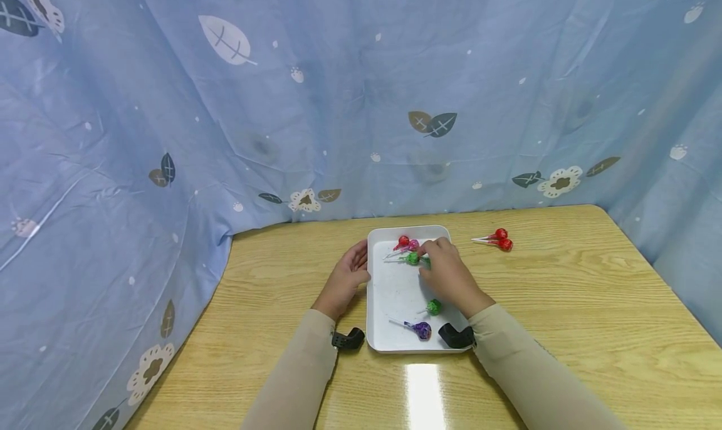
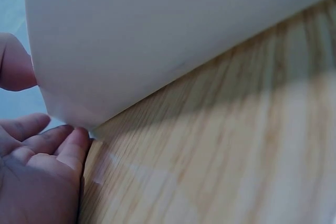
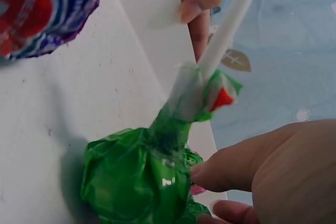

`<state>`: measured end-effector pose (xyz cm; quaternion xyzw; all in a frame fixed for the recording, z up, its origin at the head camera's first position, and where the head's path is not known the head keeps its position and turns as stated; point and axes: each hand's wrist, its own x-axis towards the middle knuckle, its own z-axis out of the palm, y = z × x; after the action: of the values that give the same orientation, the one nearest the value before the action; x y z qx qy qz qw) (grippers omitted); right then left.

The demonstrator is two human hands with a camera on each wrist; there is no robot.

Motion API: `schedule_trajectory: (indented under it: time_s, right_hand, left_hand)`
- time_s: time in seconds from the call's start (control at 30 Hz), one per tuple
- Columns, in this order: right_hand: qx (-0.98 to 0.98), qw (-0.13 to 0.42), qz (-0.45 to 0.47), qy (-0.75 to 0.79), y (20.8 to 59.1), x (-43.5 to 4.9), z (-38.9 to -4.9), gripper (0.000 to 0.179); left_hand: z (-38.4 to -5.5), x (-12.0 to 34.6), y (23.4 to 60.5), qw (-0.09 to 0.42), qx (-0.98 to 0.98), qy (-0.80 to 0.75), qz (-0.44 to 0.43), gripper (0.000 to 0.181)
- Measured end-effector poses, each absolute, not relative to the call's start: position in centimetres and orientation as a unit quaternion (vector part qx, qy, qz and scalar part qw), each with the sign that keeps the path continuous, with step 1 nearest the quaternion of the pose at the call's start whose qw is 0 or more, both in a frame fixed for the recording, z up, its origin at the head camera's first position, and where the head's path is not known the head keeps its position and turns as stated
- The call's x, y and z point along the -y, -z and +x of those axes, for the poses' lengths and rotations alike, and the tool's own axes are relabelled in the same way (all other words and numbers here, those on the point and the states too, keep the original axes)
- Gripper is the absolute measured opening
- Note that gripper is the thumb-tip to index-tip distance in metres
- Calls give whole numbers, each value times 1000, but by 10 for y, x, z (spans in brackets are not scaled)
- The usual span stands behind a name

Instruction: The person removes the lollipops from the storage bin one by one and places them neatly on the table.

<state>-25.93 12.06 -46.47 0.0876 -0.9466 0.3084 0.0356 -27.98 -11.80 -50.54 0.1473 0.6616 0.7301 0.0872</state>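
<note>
A white tray [image 1: 395,292] lies on the wooden table, with several wrapped lollipops in it. My left hand [image 1: 345,278] holds its left wall, thumb at the rim and fingers along the outside; the left wrist view shows the fingers low against the tray's side. Toward the tray's far right my right hand [image 1: 451,276] pinches a green lollipop [image 1: 425,262], mostly hidden by the fingers. Beside it lie another green lollipop [image 1: 413,259], a pink one [image 1: 413,245] and a red one [image 1: 403,241]. Nearer me are a green lollipop [image 3: 136,177] and a purple one [image 1: 422,330].
Two red lollipops [image 1: 501,239] lie on the table [image 1: 564,292] to the right of the tray. A blue patterned curtain [image 1: 361,104] hangs behind and along the sides of the table. Black wrist cameras sit on both sleeves, the right one [image 1: 455,336] over the tray's near right corner.
</note>
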Motion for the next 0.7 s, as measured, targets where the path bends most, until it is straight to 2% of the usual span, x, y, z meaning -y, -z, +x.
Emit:
schedule_trajectory:
  time_s: [0.7]
  right_hand:
    - [957, 27, 117, -263, 465, -119, -259, 19]
  left_hand:
    - [-279, 117, 505, 86, -659, -736, 132, 79]
